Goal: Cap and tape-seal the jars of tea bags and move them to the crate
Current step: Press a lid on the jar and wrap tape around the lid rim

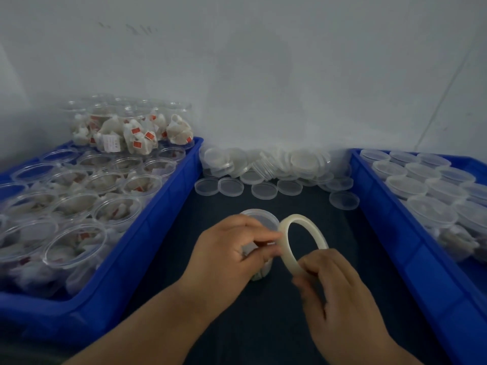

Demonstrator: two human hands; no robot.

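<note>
The capped jar (261,219) stands upright on the dark worktop (263,325) between the two blue crates, its long axis vertical and its lid on top. The left hand (232,248) has it in a closed grip, fingers curled round the jar's near and left side, thumb and forefinger reaching toward the lid seam on the right. Just to the right, the tape roll (287,246) stands on edge, its left rim at or almost touching the jar just below the lid; motion blur hides whether a tape end is already stuck down. The right hand (334,285) grips the roll's lower arc, fingers curled round the band. The seam circles the jar's vertical axis, so the tape probably has to travel level round it, either by the left hand turning the jar or the right carrying the roll round. The right crate (395,233) holds capped jars and is nearer the right hand; the left crate (168,206) holds open ones, with loose lids (263,164) piled behind
</note>
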